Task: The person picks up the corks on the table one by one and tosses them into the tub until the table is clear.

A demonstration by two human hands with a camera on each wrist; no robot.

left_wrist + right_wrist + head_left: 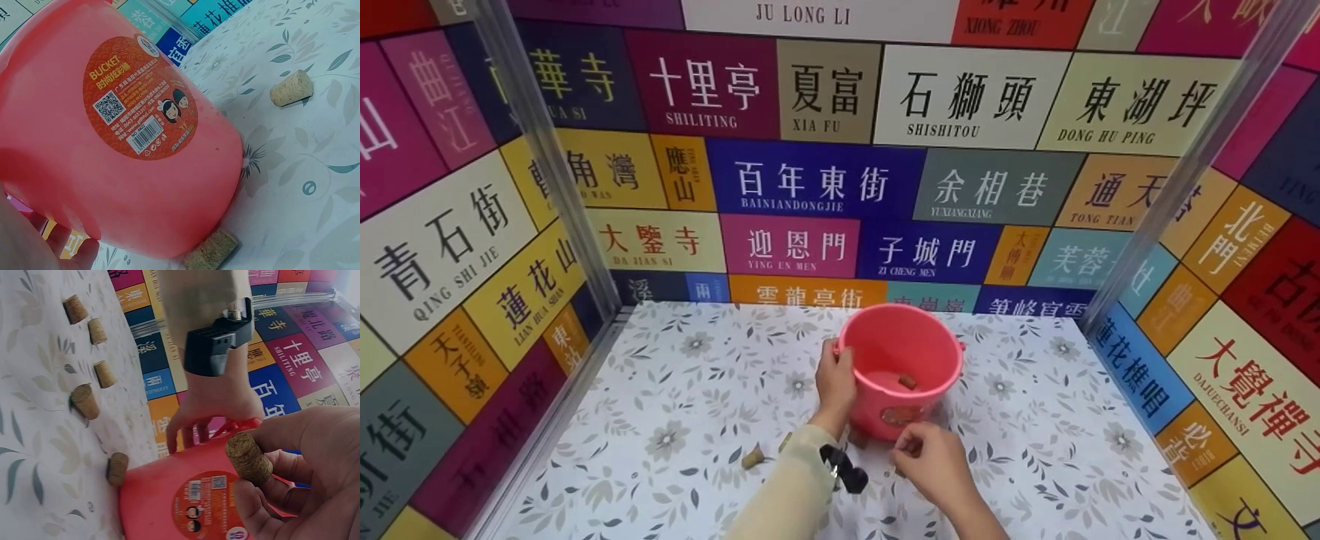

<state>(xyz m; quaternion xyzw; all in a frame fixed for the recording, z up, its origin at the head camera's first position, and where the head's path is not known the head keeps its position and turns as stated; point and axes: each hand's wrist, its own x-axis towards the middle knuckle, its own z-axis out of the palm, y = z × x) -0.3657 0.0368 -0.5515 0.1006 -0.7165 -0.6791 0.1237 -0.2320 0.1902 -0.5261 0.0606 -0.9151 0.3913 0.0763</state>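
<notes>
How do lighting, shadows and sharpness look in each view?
Head: brightly lit, the corks small and soft. Left wrist: a shadow falls on the bucket beside the left hand; large print on the sticker is readable. Right wrist: dimmer, hazy over the sleeve; the held cork looks fairly crisp, the sticker's fine print unreadable.

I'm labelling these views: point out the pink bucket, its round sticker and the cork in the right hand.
Pink bucket [901, 341]: head view, on its inner wall.
Round sticker [140, 98]: left wrist view, on its printed middle.
Held cork [251, 464]: right wrist view, on its side.
</notes>
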